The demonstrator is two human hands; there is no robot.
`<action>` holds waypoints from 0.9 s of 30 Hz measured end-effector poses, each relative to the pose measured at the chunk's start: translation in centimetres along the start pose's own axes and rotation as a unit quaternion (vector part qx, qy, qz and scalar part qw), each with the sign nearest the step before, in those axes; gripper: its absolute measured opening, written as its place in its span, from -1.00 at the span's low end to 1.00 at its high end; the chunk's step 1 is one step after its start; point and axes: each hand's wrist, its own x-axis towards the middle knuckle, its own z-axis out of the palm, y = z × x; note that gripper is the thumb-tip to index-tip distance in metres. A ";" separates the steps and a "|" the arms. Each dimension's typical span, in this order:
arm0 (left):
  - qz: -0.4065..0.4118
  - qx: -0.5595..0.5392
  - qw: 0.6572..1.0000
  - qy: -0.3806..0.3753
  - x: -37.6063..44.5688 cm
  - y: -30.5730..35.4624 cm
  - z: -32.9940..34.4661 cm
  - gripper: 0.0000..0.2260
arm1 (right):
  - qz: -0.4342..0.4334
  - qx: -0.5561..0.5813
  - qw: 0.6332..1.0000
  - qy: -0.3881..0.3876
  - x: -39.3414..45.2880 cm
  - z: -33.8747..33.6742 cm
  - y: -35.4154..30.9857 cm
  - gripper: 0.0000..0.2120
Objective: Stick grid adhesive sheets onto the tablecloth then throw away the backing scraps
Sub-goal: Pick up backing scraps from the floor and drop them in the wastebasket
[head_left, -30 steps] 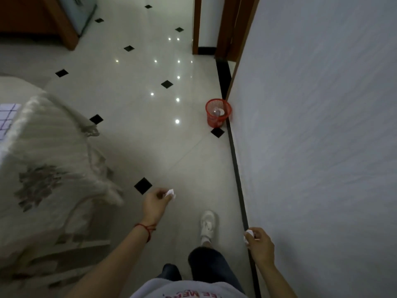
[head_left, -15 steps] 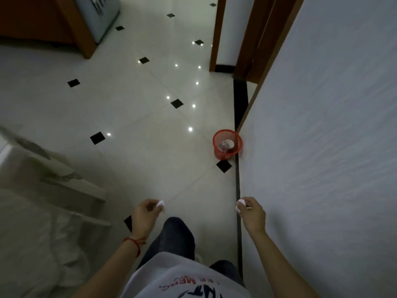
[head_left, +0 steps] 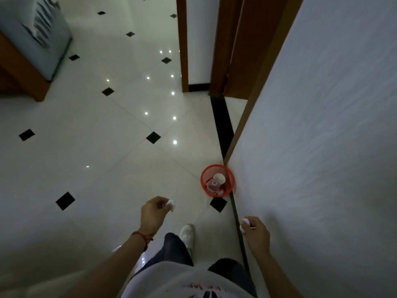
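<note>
Two small, crumpled white backing scraps are in hand. The left hand (head_left: pixel 153 212) pinches one scrap (head_left: pixel 170 204) at its fingertips; the right hand (head_left: pixel 256 232) curls around the other scrap (head_left: pixel 245 223). A red mesh wastebasket (head_left: pixel 217 181), already holding white scraps, stands at 12 o'clock against the wall (head_left: pixel 311 147), on a pale tiled floor (head_left: pixel 107 158).

Camera: we have one wide-angle view, worn on the head.
Facing: we look forward and steeply down over the tiled floor (head_left: pixel 111 160), along the wall (head_left: pixel 322 125) at our right edge.
Nearness: left hand (head_left: pixel 153 212) and right hand (head_left: pixel 256 233) sit close below us; the red basket (head_left: pixel 217 181) lies just ahead.
Far end: wooden door frames (head_left: pixel 223 46) top the frame.
</note>
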 end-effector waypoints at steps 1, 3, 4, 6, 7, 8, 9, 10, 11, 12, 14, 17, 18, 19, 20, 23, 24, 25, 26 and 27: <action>0.007 0.007 1.000 -0.014 2.0 1.2 0.4 -0.76 | 0.004 0.002 1.000 0.005 1.0 0.0 -0.8 -0.86; 0.020 0.019 0.999 -0.033 5.5 3.6 1.4 -0.77 | 0.018 0.010 1.000 0.013 2.9 0.1 -2.0 -0.86; 0.024 0.025 0.999 -0.039 6.9 4.7 2.1 -0.78 | 0.024 0.011 0.999 0.018 3.9 0.2 -2.5 -0.86; 0.027 0.031 0.998 -0.048 9.6 6.3 3.8 -0.78 | 0.027 0.006 0.999 0.016 6.2 0.6 -2.7 -0.85; 0.024 0.033 0.998 -0.051 10.7 6.6 4.8 -0.76 | 0.030 -0.002 0.999 0.011 7.5 0.9 -2.6 -0.84; 0.016 0.036 0.998 -0.052 11.9 6.6 5.8 -0.78 | 0.037 -0.009 0.999 0.006 8.7 1.2 -2.4 -0.84; 0.006 0.042 0.998 -0.056 13.0 6.4 7.0 -0.83 | 0.050 -0.015 0.999 0.001 10.0 1.5 -2.3 -0.86; -0.008 0.048 0.997 -0.061 14.0 6.1 8.2 -0.89 | 0.067 -0.018 0.998 -0.005 11.4 1.9 -2.1 -0.88; -0.020 0.054 0.996 -0.065 14.9 5.6 9.5 -0.91 | 0.083 -0.019 0.996 -0.008 12.8 2.3 -2.0 -0.90; -0.029 0.060 0.995 -0.070 15.8 5.0 10.8 -0.90 | 0.094 -0.019 0.995 -0.008 14.1 2.8 -1.7 -0.91; -0.039 0.071 0.993 -0.087 17.5 3.5 13.6 -0.89 | 0.114 -0.016 0.993 -0.007 16.9 4.1 -0.7 -0.92; -0.054 0.085 0.990 -0.102 20.4 0.8 17.9 -0.91 | 0.145 0.012 0.989 -0.008 21.1 6.8 1.9 -0.96; -0.062 0.085 0.989 -0.104 21.2 -0.1 19.2 -0.91 | 0.154 0.020 0.988 -0.008 22.5 7.7 2.8 -0.96; -0.070 0.085 0.988 -0.106 22.2 -0.9 20.5 -0.91 | 0.164 0.026 0.986 -0.005 23.9 8.6 3.8 -0.95; -0.077 0.087 0.987 -0.108 23.1 -1.7 21.6 -0.90 | 0.172 0.027 0.985 0.000 25.2 9.5 4.7 -0.95; -0.080 0.094 0.986 -0.113 25.9 -4.1 24.8 -0.88 | 0.182 0.032 0.983 0.001 28.9 11.9 7.5 -0.96; -0.078 0.095 0.985 -0.117 26.9 -4.9 25.9 -0.87 | 0.183 0.031 0.983 0.002 30.1 12.6 8.4 -0.97; -0.075 0.097 0.985 -0.122 27.8 -5.7 26.9 -0.86 | 0.184 0.027 0.983 0.003 31.0 13.4 9.5 -0.97; -0.069 0.102 0.984 -0.126 28.8 -6.5 27.9 -0.85 | 0.184 0.019 0.983 0.002 31.9 14.1 10.5 -0.97; -0.062 0.109 0.983 -0.131 29.8 -7.3 28.8 -0.84 | 0.186 0.014 0.982 0.000 32.8 14.8 11.4 -0.97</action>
